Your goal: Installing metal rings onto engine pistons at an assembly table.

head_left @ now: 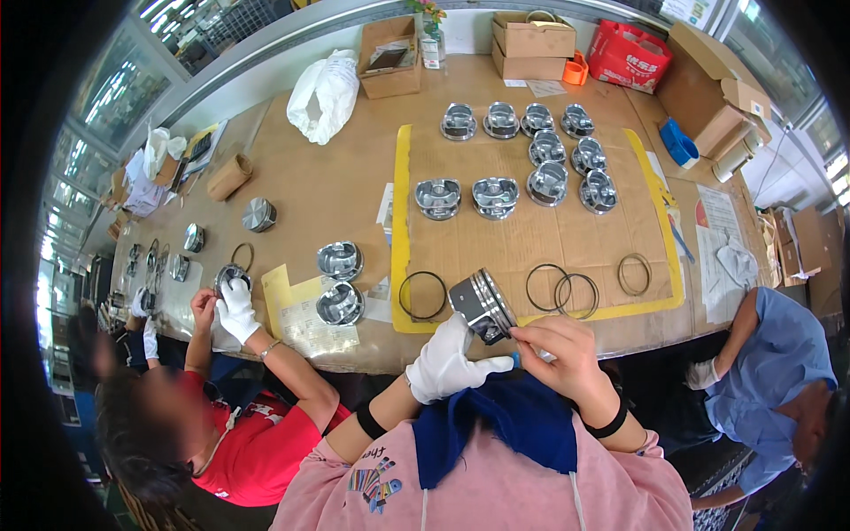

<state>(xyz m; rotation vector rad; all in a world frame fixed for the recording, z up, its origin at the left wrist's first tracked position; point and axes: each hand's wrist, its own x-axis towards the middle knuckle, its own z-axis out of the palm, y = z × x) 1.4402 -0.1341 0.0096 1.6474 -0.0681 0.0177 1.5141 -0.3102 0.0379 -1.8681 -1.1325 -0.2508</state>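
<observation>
My left hand [445, 365], in a white glove, holds a piston [479, 305] tilted on its side above the table's near edge. The piston has a dark skirt and shiny grooves around its crown end. At the grooved rim, the bare fingers of my right hand [564, 356] are pinched together; whether a thin ring is between them cannot be made out. A small bit of blue shows by my left thumb. Just beyond lie thin dark piston rings: one [422, 296] to the left, an overlapping pair [561, 290] to the right, with a brass-coloured ring bundle [634, 274] beside them.
Several pistons [547, 182] stand on a yellow-edged cardboard sheet [404, 230]; two more [340, 303] stand left of it. A co-worker in red [266, 442] handles a piston at left. Another person in blue [768, 372] sits at right. Boxes [532, 40] line the back.
</observation>
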